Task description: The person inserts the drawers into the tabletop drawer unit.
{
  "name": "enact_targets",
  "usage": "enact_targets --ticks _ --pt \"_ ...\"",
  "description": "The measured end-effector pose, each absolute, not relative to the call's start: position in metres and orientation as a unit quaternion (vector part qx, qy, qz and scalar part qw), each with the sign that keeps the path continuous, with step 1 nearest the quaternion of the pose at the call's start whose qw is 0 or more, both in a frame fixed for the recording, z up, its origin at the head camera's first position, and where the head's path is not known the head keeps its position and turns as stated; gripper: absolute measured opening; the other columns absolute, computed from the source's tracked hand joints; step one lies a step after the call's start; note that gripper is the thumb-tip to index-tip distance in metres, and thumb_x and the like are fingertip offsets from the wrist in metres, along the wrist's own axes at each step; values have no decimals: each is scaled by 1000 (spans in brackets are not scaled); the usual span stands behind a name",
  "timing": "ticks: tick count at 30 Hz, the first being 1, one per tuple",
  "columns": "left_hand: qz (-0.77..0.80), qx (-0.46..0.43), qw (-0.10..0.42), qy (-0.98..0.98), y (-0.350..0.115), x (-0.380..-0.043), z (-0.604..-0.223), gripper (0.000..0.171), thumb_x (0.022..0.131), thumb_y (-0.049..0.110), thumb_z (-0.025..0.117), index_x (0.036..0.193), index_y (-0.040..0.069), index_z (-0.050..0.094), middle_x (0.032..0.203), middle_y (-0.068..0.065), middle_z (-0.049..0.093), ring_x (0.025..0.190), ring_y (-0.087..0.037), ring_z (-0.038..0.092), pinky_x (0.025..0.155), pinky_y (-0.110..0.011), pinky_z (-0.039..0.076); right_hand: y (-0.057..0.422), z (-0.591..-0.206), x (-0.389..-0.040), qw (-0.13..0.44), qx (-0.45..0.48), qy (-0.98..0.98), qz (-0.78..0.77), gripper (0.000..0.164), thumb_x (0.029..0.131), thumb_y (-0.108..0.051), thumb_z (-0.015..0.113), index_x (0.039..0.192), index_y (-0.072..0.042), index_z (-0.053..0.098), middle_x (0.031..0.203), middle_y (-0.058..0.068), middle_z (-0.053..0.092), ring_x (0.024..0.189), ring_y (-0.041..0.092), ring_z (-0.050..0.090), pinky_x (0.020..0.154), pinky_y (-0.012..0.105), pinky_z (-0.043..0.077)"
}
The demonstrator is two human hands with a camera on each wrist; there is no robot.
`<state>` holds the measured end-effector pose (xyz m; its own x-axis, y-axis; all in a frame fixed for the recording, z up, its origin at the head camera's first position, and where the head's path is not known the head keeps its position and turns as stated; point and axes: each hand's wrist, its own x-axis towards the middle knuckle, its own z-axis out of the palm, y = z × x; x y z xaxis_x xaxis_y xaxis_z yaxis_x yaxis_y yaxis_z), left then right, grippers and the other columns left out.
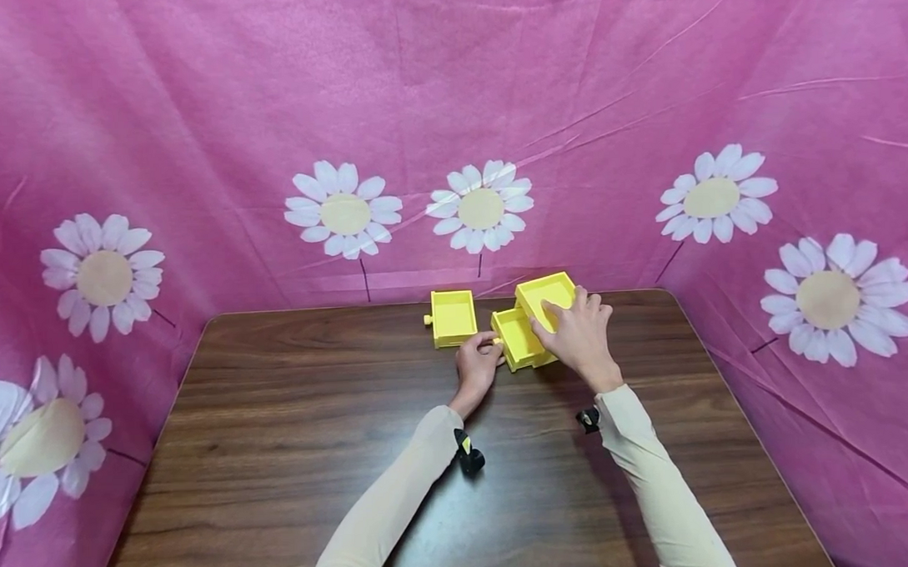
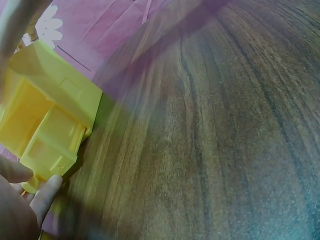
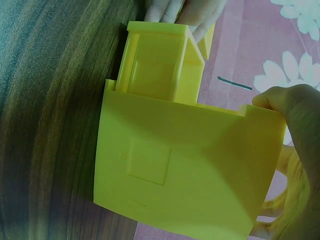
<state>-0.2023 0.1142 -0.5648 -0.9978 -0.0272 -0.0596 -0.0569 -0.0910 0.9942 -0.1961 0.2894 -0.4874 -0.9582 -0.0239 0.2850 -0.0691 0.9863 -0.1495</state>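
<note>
One drawer [image 1: 453, 317] already lies out on the table [image 1: 294, 422], open side up, its little knob pointing left, just beside the yellow box [image 1: 548, 301] and apart from both my hands. So that part looks finished to me. The second drawer [image 1: 519, 340] is partly drawn out of the box toward me, with its back end inside the frame; I judge it about halfway through, with the rest of the pull and the setting down left to do.

My right hand [image 1: 579, 333] lies over the top and near side of the box, fingers curled over its upper edge. The right wrist view shows my thumb hooked on a corner of the box's broad flat wall, so I am holding it firm against the table. The box sits at the far middle of the table, close to the pink flowered cloth [image 1: 193, 117] behind it.

My left hand [image 1: 478, 362] is at the front of the second drawer. The left wrist view shows my fingertips [image 2: 47, 192] pinching the small knob [image 2: 30, 184] at the drawer's front face, the drawer [image 2: 52, 142] running back from them into the box [image 2: 55, 85]. So the drawer lies straight ahead of that pinch, between my two hands, touching both the box and my fingers. The first drawer is just left of my left hand, not touched.
</note>
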Motion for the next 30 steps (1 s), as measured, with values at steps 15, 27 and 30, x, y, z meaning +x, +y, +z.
enact_targets --ticks 15,27,30 --pt "759 -29 50 648 114 -203 -565 23 94 -13 66 117 -15 70 111 -34 72 102 -46 74 87 -51 67 288 -488 -194 151 19 -986 69 55 96 -55 61 131 -14 74 125 42 51 101 58 50 80 70 46" --pt "764 -25 54 643 116 -204 -567 24 94 -13 65 118 -16 69 112 -34 71 101 -46 74 83 -45 69 280 -487 -193 155 26 -985 70 55 97 -55 61 130 -13 75 123 41 52 102 57 50 78 68 48" --pt "763 -26 53 644 116 -205 -568 24 95 -12 66 118 -15 70 112 -32 72 100 -42 75 81 -40 70 277 -487 -192 158 27 -985 70 55 97 -55 61 130 -13 74 123 41 52 102 57 51 77 68 48"
